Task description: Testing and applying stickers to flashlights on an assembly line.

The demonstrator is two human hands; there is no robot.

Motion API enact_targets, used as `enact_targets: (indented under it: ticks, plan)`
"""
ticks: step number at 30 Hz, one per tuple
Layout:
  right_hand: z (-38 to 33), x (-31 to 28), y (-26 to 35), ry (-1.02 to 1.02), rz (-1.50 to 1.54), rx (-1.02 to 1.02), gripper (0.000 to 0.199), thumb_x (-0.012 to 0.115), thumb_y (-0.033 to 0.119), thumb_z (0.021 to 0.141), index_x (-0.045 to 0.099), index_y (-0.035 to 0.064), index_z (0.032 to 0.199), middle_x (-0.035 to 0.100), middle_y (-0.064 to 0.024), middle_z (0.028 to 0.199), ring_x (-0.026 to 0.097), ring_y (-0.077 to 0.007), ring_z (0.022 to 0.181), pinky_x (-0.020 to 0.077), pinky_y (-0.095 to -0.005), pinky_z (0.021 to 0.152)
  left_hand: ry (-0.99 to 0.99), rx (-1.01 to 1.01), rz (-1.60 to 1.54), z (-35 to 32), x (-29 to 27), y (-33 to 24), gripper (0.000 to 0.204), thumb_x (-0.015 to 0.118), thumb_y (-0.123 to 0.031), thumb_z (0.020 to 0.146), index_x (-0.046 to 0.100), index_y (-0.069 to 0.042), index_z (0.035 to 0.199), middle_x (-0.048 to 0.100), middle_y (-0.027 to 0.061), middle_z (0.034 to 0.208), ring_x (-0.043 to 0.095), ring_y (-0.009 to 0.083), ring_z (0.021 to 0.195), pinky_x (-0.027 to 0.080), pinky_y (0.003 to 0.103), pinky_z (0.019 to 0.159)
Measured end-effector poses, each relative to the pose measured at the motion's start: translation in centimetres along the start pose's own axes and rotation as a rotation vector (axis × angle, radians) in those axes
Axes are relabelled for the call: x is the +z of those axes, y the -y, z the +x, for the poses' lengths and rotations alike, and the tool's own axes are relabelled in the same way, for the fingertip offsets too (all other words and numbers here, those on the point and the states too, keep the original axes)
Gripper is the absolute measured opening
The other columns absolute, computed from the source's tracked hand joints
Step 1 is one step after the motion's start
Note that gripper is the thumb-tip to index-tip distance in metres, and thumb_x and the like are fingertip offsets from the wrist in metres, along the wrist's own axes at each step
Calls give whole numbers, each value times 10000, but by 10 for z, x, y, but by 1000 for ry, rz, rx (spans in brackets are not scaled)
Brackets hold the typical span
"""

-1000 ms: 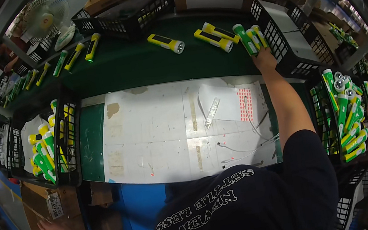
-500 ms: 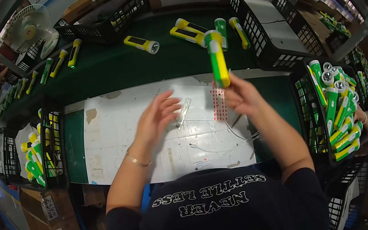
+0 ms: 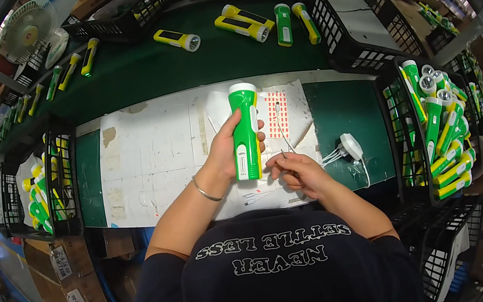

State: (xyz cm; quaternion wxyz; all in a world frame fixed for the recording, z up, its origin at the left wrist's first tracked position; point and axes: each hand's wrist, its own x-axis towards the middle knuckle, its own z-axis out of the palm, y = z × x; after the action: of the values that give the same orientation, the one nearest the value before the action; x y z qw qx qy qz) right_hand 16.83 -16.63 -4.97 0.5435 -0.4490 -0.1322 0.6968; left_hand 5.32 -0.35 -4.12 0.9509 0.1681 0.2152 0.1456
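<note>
- Left fingers (image 3: 230, 129) clasp a flashlight (image 3: 245, 132).
- Right fingers (image 3: 295, 166) curl near a cable (image 3: 284, 134), their pinch unclear.
- Connecting the two, apparently; the next move calls for steady alignment.

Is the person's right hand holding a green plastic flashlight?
No, only the left hand holds the green-and-yellow plastic flashlight with white head.

A factory workshop: rowed flashlights (image 3: 69, 72), black crates (image 3: 364, 64), stacked cartons (image 3: 90, 286).
</note>
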Motion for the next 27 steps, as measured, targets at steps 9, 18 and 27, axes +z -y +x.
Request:
enact_targets:
  ticks: [9,18,27]
  plan:
    - [-4,6,-4,-199,-361,-232,257,465,246,939,592,56,1056,579,33,821,362,-9,560,292,-149,508,-91,-14,10,-4,-3,10,349,484,-392,908,460,-75,1051,536,99,891,543,175,672,489,311,544]
    - [-6,32,22,-464,-1570,-873,189,506,233,867,559,86,760,582,-94,700,573,-296,591,453,-385,505,-94,86,324,-12,8,12,303,462,-320,931,437,-73,1104,555,98,892,568,174,663,511,312,565]
    - [-2,54,19,-374,-1945,-945,129,587,202,806,537,103,741,527,-41,620,545,-224,498,427,-335,436,-56,334,667,-16,-8,23,412,289,-405,976,445,-61,1142,569,93,944,572,147,768,508,288,669]
